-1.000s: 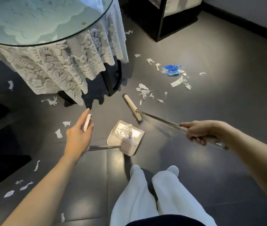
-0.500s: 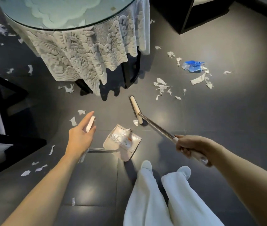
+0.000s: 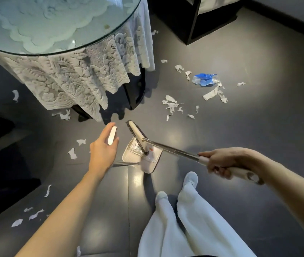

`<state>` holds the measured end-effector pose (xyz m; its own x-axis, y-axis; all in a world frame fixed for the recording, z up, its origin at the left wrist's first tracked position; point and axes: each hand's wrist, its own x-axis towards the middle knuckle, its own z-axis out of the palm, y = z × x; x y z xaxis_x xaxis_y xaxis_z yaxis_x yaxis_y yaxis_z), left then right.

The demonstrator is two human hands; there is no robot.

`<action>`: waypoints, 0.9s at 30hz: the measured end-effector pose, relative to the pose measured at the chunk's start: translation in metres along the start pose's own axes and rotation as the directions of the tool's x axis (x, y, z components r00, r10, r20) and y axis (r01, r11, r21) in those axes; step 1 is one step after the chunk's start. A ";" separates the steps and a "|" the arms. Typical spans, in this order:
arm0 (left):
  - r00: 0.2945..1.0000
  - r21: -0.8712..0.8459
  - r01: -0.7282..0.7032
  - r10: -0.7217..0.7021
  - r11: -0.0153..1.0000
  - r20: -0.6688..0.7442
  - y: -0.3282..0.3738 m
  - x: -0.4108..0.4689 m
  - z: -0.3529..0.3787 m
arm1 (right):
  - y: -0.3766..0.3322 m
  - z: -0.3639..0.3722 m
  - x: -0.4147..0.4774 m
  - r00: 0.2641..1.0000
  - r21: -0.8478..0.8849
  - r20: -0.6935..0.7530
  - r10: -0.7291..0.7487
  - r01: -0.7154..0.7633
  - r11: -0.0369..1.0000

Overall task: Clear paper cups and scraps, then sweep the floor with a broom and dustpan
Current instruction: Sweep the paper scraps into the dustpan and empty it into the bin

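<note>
The person stands on the dark tiled floor (image 3: 258, 127) just beside the round glass-topped counter (image 3: 54, 25), whose white lace cloth (image 3: 73, 80) hangs down over its edge. The left hand (image 3: 103, 151) reaches forward and down, fingers and thumb curled round the white grip at the top of the dustpan's handle; the thin metal stem runs out from under the palm to the pan. The dustpan (image 3: 149, 166) sits on the floor in front of the person's feet (image 3: 191, 178), close to the foot of the counter, with a few white bits (image 3: 135, 147) already lying inside it.

The right hand (image 3: 225, 163) is closed tightly round the pale grip of the broom, knuckles up. The broom (image 3: 171, 148) slants from that hand down to the pan, and its long head (image 3: 136, 135) lies across the pan's mouth, the dark bristles at the near end touching the inside of the pan.

Torn paper scraps (image 3: 171, 105) lie scattered on the floor beyond the pan, towards the far wall edge, and a crumpled blue wrapper (image 3: 204, 80) lies farther out among more white shreds. Other scraps (image 3: 72, 153) lie just left of the left hand, and a few more (image 3: 34, 214) near the floor's left edge. A dark piece of furniture (image 3: 203, 25) stands at the far side. White trousers (image 3: 193, 229) cover the legs.
</note>
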<state>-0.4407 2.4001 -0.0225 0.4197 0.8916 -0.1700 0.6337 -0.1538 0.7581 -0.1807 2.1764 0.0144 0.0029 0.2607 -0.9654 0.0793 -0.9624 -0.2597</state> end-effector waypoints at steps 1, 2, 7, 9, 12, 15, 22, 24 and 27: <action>1.000 -0.021 0.006 -0.007 1.000 -0.010 0.007 0.005 0.005 | 0.002 -0.010 -0.002 1.000 0.014 -0.015 -0.009 0.010 1.000; 1.000 -0.041 0.006 -0.007 0.999 -0.013 0.017 0.012 0.013 | 0.004 -0.023 -0.003 0.999 0.034 -0.033 -0.020 0.021 0.999; 0.997 -0.052 -0.064 0.066 0.997 0.040 0.066 0.058 0.059 | 0.006 -0.102 0.002 0.992 0.174 -0.118 -0.048 0.069 0.982; 0.996 -0.047 -0.066 0.069 0.997 0.054 0.085 0.080 0.080 | -0.001 -0.141 0.009 0.983 0.191 -0.173 -0.055 0.088 0.978; 0.997 -0.004 -0.054 0.054 0.999 0.054 0.111 0.109 0.113 | -0.021 -0.200 0.023 0.963 0.191 -0.264 -0.054 0.107 0.976; 0.998 0.029 -0.052 0.051 0.998 0.032 0.142 0.134 0.146 | -0.046 -0.250 0.040 0.946 0.060 -0.314 -0.086 0.111 0.992; 1.000 0.057 -0.006 0.005 0.998 0.007 0.175 0.186 0.171 | -0.080 -0.301 0.086 0.947 -0.149 -0.305 -0.097 0.053 0.987; 1.000 0.044 -0.011 0.011 0.999 0.007 0.181 0.196 0.176 | -0.076 -0.296 0.087 0.964 -0.171 -0.256 -0.075 0.031 0.985; 1.000 0.003 0.000 0.000 1.000 0.008 0.191 0.216 0.184 | -0.065 -0.288 0.071 0.995 -0.221 -0.098 -0.012 -0.010 0.975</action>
<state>-0.1091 2.4851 -0.0303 0.4249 0.8881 -0.1753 0.6359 -0.1550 0.7560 0.1015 2.2799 -0.0308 0.0999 0.2788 -0.9551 0.2980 -0.9243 -0.2386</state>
